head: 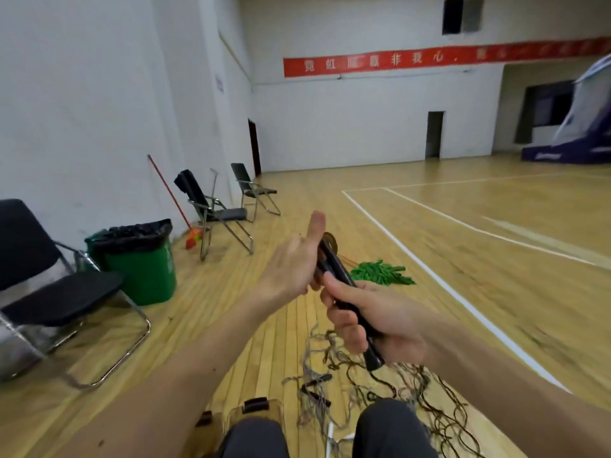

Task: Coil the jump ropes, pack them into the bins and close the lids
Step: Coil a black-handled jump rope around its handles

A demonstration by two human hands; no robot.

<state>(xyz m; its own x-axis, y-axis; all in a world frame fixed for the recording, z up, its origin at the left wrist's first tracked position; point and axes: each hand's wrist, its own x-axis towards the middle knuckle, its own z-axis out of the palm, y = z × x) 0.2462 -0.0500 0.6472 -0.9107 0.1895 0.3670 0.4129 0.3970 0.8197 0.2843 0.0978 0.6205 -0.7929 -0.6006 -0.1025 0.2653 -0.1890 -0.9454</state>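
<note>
My right hand (373,320) grips black jump-rope handles (340,274), held slanted up to the left. My left hand (292,264) lies flat against their upper end, fingers stretched and thumb up. A brown disc-like end (330,240) shows above the left palm. A tangle of thin brown and grey jump ropes (373,381) lies on the wooden floor below my hands, with loose black handles (317,383) in it. A clear bin with black latches (254,409) stands by my knees, partly hidden. A green rope pile (383,273) lies farther out.
A green trash can with a black liner (139,259) stands at the left wall. Black folding chairs (49,292) (215,209) (253,188) line the wall, with a red broom (175,203) leaning there. White court lines (463,299) cross the floor at right.
</note>
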